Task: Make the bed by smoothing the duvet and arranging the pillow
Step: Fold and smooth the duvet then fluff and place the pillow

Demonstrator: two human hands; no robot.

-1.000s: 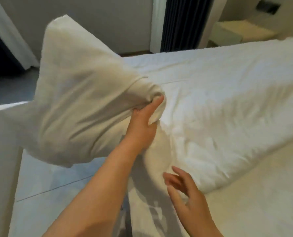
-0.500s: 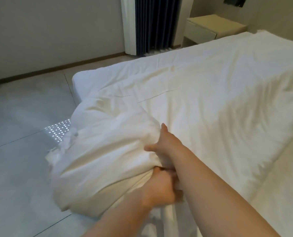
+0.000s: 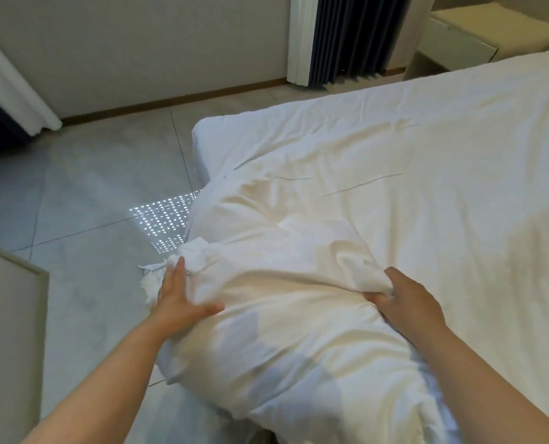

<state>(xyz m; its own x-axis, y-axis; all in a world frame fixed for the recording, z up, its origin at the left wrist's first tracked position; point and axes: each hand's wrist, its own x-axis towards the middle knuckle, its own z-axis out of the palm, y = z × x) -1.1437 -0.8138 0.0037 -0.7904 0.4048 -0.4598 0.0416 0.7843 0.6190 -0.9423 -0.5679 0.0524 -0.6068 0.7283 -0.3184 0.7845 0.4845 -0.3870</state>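
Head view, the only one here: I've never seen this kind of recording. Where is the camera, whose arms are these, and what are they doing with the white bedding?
There is no machine here. The camera sits on a person's head and looks forward and down, so the two bare arms coming in from the bottom are the wearer's own. The left hand lies flat, fingers straight, against the left side of a puffy white duvet bunched at the near corner of the bed. The right hand has its fingers curled round a fold of the same duvet. Behind the bed stand a pale nightstand and a dark curtain; the floor is grey tile. No separate pillow can be told apart here.
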